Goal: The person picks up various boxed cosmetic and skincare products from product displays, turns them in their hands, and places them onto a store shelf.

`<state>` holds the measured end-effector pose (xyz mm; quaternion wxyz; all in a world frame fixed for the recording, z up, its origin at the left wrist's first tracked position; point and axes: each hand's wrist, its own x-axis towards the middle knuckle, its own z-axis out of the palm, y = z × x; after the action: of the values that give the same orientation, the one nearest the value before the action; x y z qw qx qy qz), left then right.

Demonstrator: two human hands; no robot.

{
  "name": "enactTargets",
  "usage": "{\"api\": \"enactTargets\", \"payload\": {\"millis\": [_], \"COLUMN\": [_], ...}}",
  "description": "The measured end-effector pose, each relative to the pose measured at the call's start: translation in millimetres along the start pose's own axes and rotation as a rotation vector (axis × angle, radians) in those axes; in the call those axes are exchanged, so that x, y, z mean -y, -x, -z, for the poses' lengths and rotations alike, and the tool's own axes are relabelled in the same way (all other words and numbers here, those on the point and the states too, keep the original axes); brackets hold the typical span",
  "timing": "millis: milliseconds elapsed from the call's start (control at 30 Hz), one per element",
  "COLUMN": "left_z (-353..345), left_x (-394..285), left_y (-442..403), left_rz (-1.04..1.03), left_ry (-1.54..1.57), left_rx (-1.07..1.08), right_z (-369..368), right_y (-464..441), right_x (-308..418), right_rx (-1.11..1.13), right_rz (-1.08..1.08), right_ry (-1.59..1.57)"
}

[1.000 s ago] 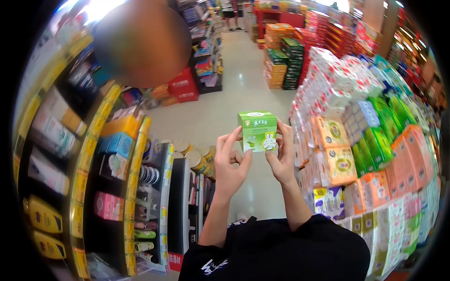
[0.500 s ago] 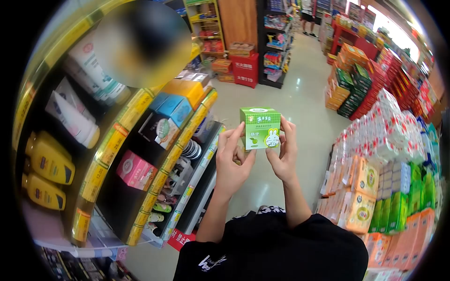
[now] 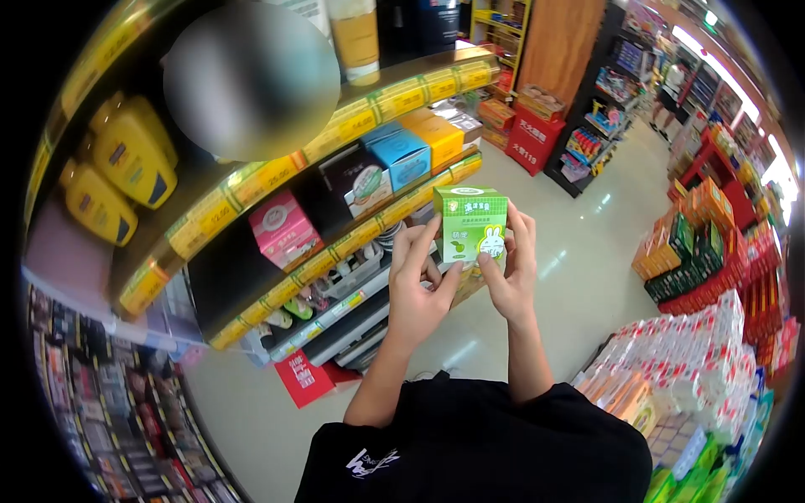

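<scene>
A small green-and-white box [image 3: 470,226] with a cartoon rabbit on its front is held upright between both hands, out in front of my chest. My left hand [image 3: 418,281] grips its left side, with the thumb at the lower edge. On the opposite side, my right hand [image 3: 511,268] has its fingers along the edge and its thumb at the bottom front corner. Close by on the shelf to the left stand a pink box [image 3: 285,230], a black-and-white box [image 3: 359,180], a blue box [image 3: 399,156] and an orange box [image 3: 434,137].
Yellow bottles [image 3: 134,151] stand on the upper left shelf, above yellow price strips [image 3: 285,172]. Stacked packs [image 3: 671,344] line the right side of the aisle floor [image 3: 562,251]. A red box [image 3: 535,138] stands at the shelf end. Farther back, a person [image 3: 671,96] stands in the aisle.
My view has swung left toward the shelf, so the shelved boxes now appear nearer the green box. Both hands keep hold of it at nearly the same place before me.
</scene>
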<state>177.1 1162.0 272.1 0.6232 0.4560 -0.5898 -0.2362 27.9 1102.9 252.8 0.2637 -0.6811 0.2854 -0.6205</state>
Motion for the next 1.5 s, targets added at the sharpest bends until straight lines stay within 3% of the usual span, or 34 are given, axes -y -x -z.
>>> {"api": "enactTargets", "payload": {"millis": [767,1500], "left_z": [12,72], "left_x": [4,11], "left_y": [48,71], "left_rz": [0.117,0.155], "left_ry": [-0.194,-0.280], "left_rx": [-0.316,-0.360], "right_z": [-32,-106], "right_y": [15,38], "right_x": [-20,-9], "right_rx": [0.279,0.248], "right_rz": [-0.105,-0.228], "right_ry": [-0.254,-0.490]}}
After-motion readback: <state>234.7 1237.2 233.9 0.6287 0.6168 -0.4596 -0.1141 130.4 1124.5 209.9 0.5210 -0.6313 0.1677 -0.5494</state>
